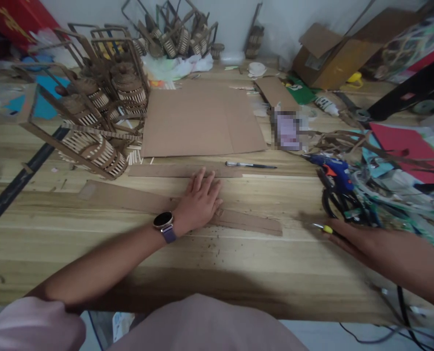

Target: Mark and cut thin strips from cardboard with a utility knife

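Observation:
My left hand (201, 202), with a watch on the wrist, lies with fingers spread over a long brown cardboard strip (249, 222). Its fingertips reach a second, narrower cardboard strip (154, 170) just behind. Dark crumbs are scattered on the wood in front of the hand. Off to the right, my right hand (335, 236) is closed around a tool with a yellow part and a pointed metal tip (322, 227). The tip points left, apart from the strip; the rest of the tool is hidden in my fingers. A pen (251, 165) lies behind the left hand.
A large cardboard sheet (198, 122) lies at the back middle. Several small wood-and-stick models (103, 156) stand at the left. At the right are a blue glue gun (339, 170), black-handled scissors (330, 202) and tangled strips. An open carton (333, 53) stands behind.

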Demonstrator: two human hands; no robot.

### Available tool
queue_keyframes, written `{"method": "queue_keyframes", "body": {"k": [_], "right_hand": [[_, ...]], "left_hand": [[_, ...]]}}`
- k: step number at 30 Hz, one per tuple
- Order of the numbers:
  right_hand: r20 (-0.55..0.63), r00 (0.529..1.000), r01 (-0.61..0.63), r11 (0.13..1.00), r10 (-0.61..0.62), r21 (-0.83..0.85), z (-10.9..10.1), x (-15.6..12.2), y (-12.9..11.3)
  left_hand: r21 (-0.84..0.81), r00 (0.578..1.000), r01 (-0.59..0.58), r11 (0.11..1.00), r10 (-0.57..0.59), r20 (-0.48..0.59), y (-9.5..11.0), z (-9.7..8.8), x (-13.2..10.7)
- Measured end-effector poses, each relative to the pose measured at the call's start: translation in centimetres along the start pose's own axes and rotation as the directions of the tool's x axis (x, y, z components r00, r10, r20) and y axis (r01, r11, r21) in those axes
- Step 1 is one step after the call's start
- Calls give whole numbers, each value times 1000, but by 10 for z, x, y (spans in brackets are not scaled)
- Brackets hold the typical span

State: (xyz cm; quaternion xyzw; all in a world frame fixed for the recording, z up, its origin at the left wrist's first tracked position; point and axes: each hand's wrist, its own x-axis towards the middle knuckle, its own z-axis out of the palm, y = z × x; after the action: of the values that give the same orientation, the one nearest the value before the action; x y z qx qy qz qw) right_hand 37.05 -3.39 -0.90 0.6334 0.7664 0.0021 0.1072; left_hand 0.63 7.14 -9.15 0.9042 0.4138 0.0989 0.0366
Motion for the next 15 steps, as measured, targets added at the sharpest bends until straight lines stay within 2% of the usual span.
{"method": "queue_keyframes", "body": {"k": [2,4,7,10,12,15], "right_hand": [[106,994,28,1000,-29,9,-6,6,-14],[139,987,80,997,-80,2,-8,15,-35],[63,979,190,981,-192,33,-6,33,-77],[7,963,268,963,-268,31,-3,49,-111],[32,956,292,956,-292,19,0,55,-118],[75,951,297,954,-299,36,6,58,-100]], "left_hand": [[-22,1000,22,1000,-22,-11,6,1,4],[-61,999,41,997,-42,-8,10,1,8],[-134,996,87,987,-89,-12,7,-4,11],[-165,988,122,979,-135,-72,-10,-14,4],[-148,981,137,979,-155,-117,-27,-20,-7],[-91,968,181,979,-194,-157,-55,-25,-30]]}}
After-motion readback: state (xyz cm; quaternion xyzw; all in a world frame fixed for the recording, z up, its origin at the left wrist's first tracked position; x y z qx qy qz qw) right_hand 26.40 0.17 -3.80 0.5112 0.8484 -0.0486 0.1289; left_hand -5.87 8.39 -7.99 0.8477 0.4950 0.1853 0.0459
